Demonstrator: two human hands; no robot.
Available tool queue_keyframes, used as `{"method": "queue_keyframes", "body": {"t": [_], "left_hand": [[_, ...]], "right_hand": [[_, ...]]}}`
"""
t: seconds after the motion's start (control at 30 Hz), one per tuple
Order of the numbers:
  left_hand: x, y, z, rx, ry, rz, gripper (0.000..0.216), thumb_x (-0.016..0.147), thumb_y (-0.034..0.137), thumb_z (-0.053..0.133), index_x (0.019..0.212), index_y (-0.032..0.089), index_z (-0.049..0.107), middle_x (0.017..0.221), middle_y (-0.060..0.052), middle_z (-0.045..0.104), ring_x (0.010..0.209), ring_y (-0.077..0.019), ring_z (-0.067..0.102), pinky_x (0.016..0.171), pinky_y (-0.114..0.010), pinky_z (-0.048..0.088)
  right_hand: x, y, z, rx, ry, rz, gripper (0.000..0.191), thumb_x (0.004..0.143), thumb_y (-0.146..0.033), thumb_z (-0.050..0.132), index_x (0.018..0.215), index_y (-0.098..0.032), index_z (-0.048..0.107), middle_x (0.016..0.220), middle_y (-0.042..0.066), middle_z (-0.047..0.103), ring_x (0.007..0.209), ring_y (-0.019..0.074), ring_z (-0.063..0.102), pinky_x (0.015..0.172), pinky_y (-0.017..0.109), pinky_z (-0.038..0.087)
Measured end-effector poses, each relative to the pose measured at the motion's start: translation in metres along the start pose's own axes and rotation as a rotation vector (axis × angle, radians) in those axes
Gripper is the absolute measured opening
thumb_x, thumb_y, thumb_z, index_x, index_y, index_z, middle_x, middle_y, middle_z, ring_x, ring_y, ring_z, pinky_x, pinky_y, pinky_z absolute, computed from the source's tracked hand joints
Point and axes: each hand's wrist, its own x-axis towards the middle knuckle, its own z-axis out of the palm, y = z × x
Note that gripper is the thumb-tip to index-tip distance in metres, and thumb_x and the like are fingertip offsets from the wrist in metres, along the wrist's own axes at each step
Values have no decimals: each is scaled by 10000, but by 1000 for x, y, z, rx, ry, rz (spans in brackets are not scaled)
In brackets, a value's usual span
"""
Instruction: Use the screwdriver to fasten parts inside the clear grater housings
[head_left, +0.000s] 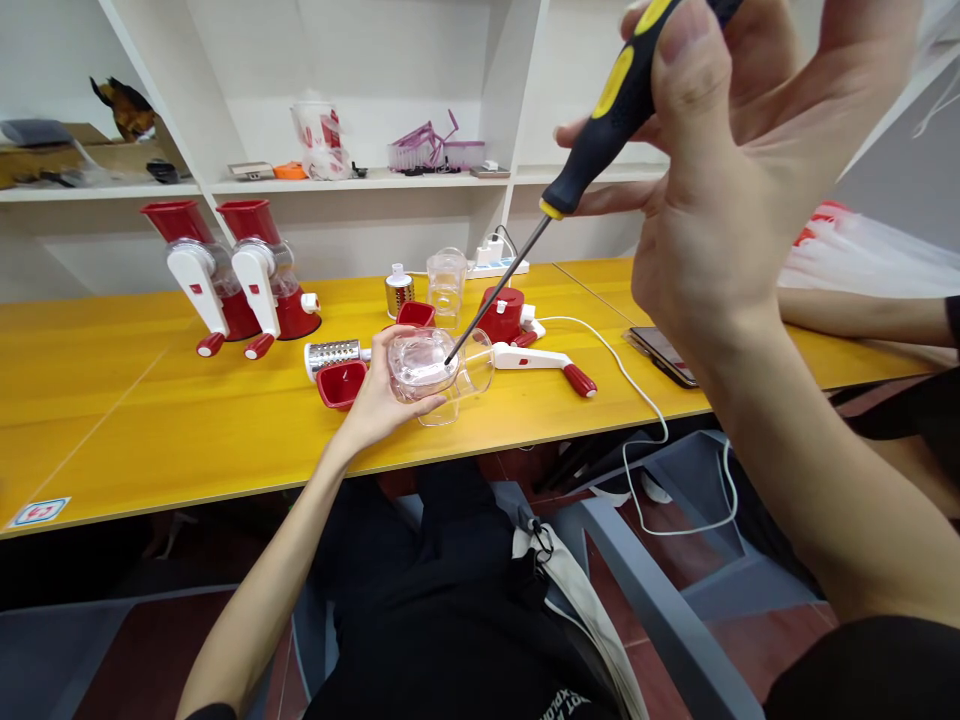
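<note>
My left hand [379, 390] is closed around a clear plastic housing [431, 365], held over the front part of the yellow table [150, 420]. Close to the camera, my right hand [720, 190] grips a black and yellow screwdriver [600, 120]. Its metal shaft slants down and its tip rests inside the clear housing. A red cup part [341, 385] and a metal grater drum [334, 353] lie just left of my left hand. A white crank handle with a red knob [544, 362] lies to the right of the housing.
Two assembled red and white rotary graters [232, 275] stand at the back left. A clear jar [446, 280], a red base [502, 315], a metal cone [399, 290] and a power strip [495, 262] sit behind. A phone [664, 352] and white cable lie right. Another person's arm [862, 318] rests at far right.
</note>
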Motion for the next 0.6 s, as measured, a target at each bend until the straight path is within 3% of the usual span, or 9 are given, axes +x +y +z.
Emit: {"method": "queue_keyframes", "body": {"t": [0.47, 0.6], "left_hand": [[0, 0, 2, 21, 2, -4, 901, 686, 490, 934, 1385, 322, 392, 1377, -88, 526, 1264, -291, 621, 1162, -560, 482], [0, -1, 2, 0, -2, -18, 910, 686, 489, 934, 1397, 324, 390, 1370, -87, 529, 1275, -290, 612, 1172, -566, 468]], "right_hand": [[1, -11, 7, -75, 18, 63, 267, 856, -348, 741, 1087, -438, 641, 1197, -173, 617, 1007, 57, 708, 761, 181, 668], [2, -6, 6, -36, 55, 38, 279, 842, -390, 758, 1073, -458, 617, 1219, -206, 616, 1048, 84, 712, 764, 226, 679]]}}
